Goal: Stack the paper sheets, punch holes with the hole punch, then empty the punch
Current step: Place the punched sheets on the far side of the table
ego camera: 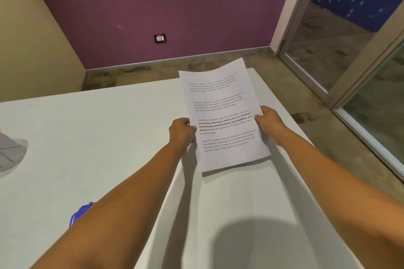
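**Both hands on the paper, sheets held over the table**

Far left, at the picture's edge, a grey object (9, 153) lies on the white table (87, 137); only part of it shows and I cannot tell what it is. Moving in, low on the left, a blue object (79, 214) peeks out from behind the left forearm, resting on the tabletop. Most of it is hidden by the arm, so I cannot say for sure that it is the hole punch.

Now to the centre, where the action is. The left hand (181, 131) is clamped on the left edge of the paper sheets (223, 116), thumb on the printed face, the other fingers out of sight behind. The sheets carry four blocks of printed text, one of them partly in bold. They are lifted, tilted slightly, and the top edge curls a little. Their shadow falls on the table just below the bottom edge. How many sheets there are I cannot tell; only the top one shows.

Across to the right, the right hand (267, 121) grips the opposite edge at about the same height, thumb on top.

Beyond the table stands a purple wall with a wall socket (160, 38), and a glass door (341, 39) at far right.
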### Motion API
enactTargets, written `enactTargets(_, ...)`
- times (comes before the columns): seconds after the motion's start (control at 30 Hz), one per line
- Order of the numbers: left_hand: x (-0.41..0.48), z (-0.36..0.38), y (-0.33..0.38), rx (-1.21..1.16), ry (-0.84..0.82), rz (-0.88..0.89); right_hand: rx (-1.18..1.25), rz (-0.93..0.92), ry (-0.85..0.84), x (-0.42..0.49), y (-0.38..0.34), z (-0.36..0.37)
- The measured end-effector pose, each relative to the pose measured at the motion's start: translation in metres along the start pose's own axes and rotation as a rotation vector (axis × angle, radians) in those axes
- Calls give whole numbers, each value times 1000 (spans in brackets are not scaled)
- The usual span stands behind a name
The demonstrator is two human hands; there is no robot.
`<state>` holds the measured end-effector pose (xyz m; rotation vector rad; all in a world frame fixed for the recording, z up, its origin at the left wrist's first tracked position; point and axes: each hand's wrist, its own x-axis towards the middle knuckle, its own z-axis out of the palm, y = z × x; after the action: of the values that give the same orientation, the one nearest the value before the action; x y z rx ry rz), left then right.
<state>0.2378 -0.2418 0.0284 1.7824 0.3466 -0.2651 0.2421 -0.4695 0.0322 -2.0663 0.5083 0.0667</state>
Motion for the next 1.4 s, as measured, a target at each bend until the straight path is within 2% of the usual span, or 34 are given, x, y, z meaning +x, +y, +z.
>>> enactTargets(0.27, 46, 50, 6, -18, 28, -73, -22, 21, 167, 61, 20, -9)
enactTargets(0.4, 63, 65, 2, 78, 73, -62, -58, 24, 210, 79, 29, -6)
enactTargets(0.5, 69, 74, 1, 199, 92, -43, -86, 36, 213, 88, 34, -4)
enactTargets(0.73, 78, 85, -8, 307, 113, -39, -158, 51, 192, 101, 49, -9)
enactTargets(1.4, 93, 95, -24, 371, 166, 51, -546, 53, 252, 115, 65, 5)
